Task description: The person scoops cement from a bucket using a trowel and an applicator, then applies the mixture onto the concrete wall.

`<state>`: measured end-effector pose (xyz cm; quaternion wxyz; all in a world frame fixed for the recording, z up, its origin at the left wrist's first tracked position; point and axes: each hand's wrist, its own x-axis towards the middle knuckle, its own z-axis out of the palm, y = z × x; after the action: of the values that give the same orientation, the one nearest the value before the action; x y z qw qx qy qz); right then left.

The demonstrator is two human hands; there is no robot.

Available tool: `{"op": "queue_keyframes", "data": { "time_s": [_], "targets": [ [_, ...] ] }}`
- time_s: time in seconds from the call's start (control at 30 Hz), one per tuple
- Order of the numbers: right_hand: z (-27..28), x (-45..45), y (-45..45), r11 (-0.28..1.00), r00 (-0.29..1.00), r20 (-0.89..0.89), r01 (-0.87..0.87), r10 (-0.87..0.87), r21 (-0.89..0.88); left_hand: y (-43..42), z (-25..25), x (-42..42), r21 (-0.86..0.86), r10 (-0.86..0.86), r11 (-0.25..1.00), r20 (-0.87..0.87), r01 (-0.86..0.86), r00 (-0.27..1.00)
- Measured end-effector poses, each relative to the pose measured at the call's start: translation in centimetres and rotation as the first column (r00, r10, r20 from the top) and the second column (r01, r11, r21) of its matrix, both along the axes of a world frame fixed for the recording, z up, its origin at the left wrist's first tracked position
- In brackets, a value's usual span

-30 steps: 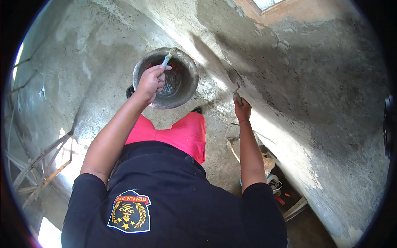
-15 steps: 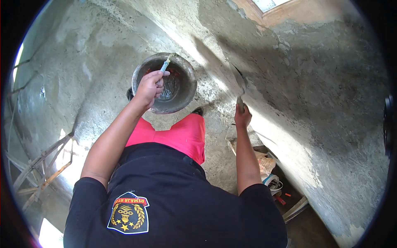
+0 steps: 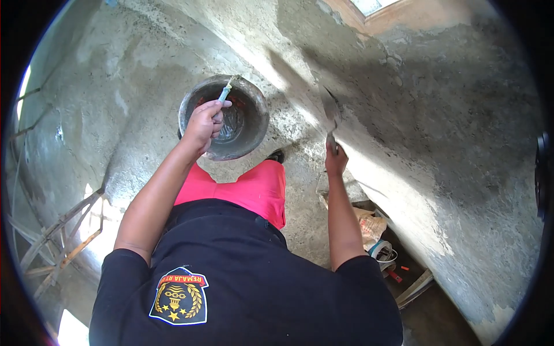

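My left hand [image 3: 206,124] is closed round a light blue handle [image 3: 225,93] with a frayed yellowish tip, held above a round dark basin [image 3: 254,124]. Reddish bits and wet streaks show inside the basin. On the right, my right hand [image 3: 335,158] grips the handle of a trowel [image 3: 329,109]. The trowel's metal blade points up the frame, at or close to the rough grey wall [image 3: 404,115]; whether it touches is unclear.
Wooden poles [image 3: 72,254] stand at the lower left. By my right arm are a crumpled sack [image 3: 370,226], a white bucket [image 3: 382,252] and a piece of wood [image 3: 414,288]. A framed opening [image 3: 369,7] is at the top.
My right hand and the trowel have shifted slightly, and the blade now shows more of its flat face. The basin and my left hand sit a little further left and lower in view.
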<state>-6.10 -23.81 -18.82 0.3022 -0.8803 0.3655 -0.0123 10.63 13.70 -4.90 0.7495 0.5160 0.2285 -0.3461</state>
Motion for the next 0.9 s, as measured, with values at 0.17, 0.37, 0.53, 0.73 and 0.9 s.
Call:
{"op": "queue_keyframes", "data": {
  "time_s": [0.17, 0.37, 0.53, 0.73, 0.9],
  "targets": [
    [-0.8, -8.9, 3.0, 0.963, 0.975, 0.071, 0.196, -0.212, 0.186, 2.3, 1.9, 1.5, -0.013, -0.009, 1.000, 0.001, 0.009, 1.000],
    [10.8, -6.5, 9.1, 0.952, 0.974, 0.137, -0.206, 0.178, 0.225, 3.4, 7.2, 3.3, -0.021, -0.169, 0.985, 0.104, 0.172, 0.980],
    [21.3, 3.4, 14.8, 0.738, 0.744, -0.061, -0.668, 0.666, -0.095, 4.2, 10.8, 4.7, 0.012, -0.332, 0.941, 0.224, 0.338, 0.916],
    [25.0, 13.5, 20.4, 0.436, 0.531, -0.300, -0.837, 0.793, -0.329, 6.0, 14.5, 6.4, 0.114, -0.494, 0.864, 0.373, 0.490, 0.785],
    [24.8, 17.9, 22.5, 0.143, 0.387, -0.501, -0.878, 0.774, -0.457, 7.0, 17.2, 7.4, 0.214, -0.561, 0.822, 0.467, 0.528, 0.684]
  ]
}}
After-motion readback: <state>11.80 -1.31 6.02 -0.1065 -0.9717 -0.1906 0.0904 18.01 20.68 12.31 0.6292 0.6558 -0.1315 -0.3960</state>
